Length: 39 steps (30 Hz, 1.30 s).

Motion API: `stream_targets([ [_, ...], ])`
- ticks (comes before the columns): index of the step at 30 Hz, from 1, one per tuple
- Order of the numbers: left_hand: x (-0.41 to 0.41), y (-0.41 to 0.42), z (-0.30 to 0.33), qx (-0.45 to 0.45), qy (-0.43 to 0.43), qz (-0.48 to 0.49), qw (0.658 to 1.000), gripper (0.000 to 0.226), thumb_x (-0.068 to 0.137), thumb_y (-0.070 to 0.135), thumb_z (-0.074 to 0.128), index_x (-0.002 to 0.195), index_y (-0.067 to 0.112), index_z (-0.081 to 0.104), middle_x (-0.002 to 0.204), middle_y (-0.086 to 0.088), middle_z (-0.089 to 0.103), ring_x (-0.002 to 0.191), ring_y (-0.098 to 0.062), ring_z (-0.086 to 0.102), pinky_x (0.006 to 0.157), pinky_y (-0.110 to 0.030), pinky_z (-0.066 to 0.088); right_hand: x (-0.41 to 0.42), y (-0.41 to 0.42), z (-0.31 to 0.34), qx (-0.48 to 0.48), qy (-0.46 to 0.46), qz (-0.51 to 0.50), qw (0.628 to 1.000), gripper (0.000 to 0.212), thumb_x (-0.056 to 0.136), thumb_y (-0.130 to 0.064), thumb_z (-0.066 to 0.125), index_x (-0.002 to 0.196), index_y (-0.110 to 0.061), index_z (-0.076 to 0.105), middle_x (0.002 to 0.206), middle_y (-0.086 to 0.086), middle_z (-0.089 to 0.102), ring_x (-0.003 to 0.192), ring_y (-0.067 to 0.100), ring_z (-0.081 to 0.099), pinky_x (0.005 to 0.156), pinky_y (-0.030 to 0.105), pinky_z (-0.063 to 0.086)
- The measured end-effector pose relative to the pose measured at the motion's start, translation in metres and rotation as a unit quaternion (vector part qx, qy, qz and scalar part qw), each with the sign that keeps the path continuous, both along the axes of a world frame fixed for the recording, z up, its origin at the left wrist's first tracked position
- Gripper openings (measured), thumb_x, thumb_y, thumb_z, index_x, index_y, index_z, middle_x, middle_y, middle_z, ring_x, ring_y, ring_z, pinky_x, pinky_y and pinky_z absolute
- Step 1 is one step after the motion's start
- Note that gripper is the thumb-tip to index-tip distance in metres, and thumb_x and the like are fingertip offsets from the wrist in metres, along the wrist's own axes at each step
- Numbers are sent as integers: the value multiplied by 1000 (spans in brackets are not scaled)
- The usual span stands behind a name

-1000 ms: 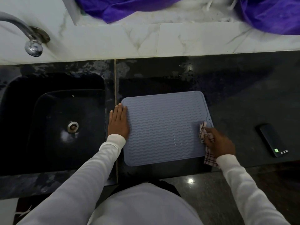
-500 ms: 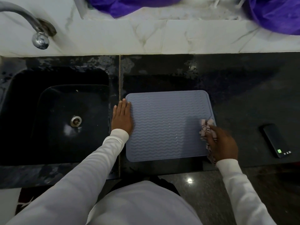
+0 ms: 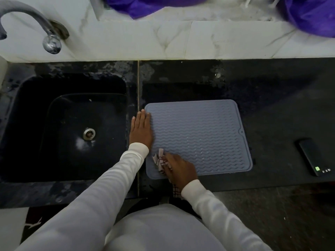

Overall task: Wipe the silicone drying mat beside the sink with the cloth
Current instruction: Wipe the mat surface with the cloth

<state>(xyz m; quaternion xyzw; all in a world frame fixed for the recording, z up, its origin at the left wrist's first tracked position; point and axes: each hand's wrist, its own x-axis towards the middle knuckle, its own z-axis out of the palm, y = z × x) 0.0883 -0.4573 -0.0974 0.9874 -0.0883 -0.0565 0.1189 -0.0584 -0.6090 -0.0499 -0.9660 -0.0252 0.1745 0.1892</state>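
Note:
A grey-blue silicone drying mat [image 3: 199,134] with wavy ridges lies flat on the black counter, just right of the sink [image 3: 72,127]. My left hand [image 3: 141,129] rests flat, fingers together, on the mat's left edge. My right hand [image 3: 179,169] is closed on a bunched white cloth with dark checks [image 3: 160,160], pressed onto the mat's near left corner. A tail of the cloth hangs below my right wrist over the counter's front edge.
A black phone [image 3: 313,156] with a lit screen lies on the counter [image 3: 281,105] at the right. A chrome tap [image 3: 36,24] curves over the sink at the far left. Purple fabric [image 3: 311,13] lies on the white marble ledge behind.
My right hand has swept the cloth from the mat's right edge across to its near left corner. My left hand has stayed on the left edge.

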Motion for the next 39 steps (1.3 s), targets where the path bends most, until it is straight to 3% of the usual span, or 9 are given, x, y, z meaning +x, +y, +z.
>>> stream_targets([
  [3, 1, 0, -1, 0, 2, -7, 1000, 56, 101, 13, 24, 154, 11, 6, 163, -11, 3, 151, -24, -1, 122, -37, -9, -9, -27, 0, 5, -24, -37, 999, 38, 92, -38, 54, 126, -20, 56, 119, 8, 62, 92, 36, 66, 67, 40, 51],
  [9, 1, 1, 0, -6, -5, -14, 1000, 55, 101, 12, 25, 154, 9, 9, 163, -12, 5, 151, -25, 0, 122, -38, -7, -23, -94, 6, 1, -8, -149, 989, 38, 92, -41, 56, 126, -22, 54, 121, 6, 62, 102, 31, 64, 79, 43, 52],
  [19, -1, 1, 4, 5, -6, -24, 1000, 56, 101, 13, 25, 154, 7, 8, 162, -13, 3, 151, -26, -1, 123, -40, -6, -38, -199, 14, -73, -17, -275, 959, 32, 89, -39, 60, 116, -23, 51, 101, 14, 67, 85, 36, 66, 67, 36, 43],
  [27, -2, 0, 4, -6, -3, -15, 1000, 52, 104, 23, 23, 154, 10, 13, 162, -12, 9, 151, -25, 4, 123, -41, -3, -25, -198, 33, -82, -37, -333, 939, 26, 86, -42, 64, 105, -26, 57, 94, 17, 69, 82, 39, 66, 66, 33, 40],
  [31, -1, -1, 4, -4, 5, -15, 1000, 56, 104, 37, 15, 154, 11, 14, 163, -10, 8, 151, -22, 2, 123, -40, -4, -12, -138, 52, 38, -82, -261, 961, 21, 83, -39, 69, 101, -34, 59, 91, -1, 70, 76, 19, 63, 64, 24, 38],
  [34, -3, -2, 5, -4, 9, -11, 1000, 59, 103, 41, 18, 154, 11, 13, 163, -10, 6, 151, -22, 1, 123, -41, -2, -3, -71, 53, 119, -47, -168, 977, 21, 84, -40, 67, 104, -32, 63, 101, -3, 71, 89, 21, 65, 69, 30, 49],
  [36, -4, -3, 7, 0, 4, -8, 1000, 59, 103, 39, 24, 154, 10, 16, 162, -12, 8, 151, -24, 4, 123, -41, -1, -1, -29, 45, 134, -38, -84, 987, 23, 86, -40, 63, 107, -31, 64, 108, -2, 69, 97, 23, 64, 76, 33, 49],
  [39, -4, -6, 11, 5, 4, -7, 1000, 59, 103, 37, 28, 153, 9, 18, 162, -14, 10, 150, -26, 7, 123, -43, 1, 0, 10, 29, 92, -32, 23, 995, 26, 91, -39, 55, 110, -25, 64, 110, 1, 68, 98, 26, 64, 73, 35, 47],
])
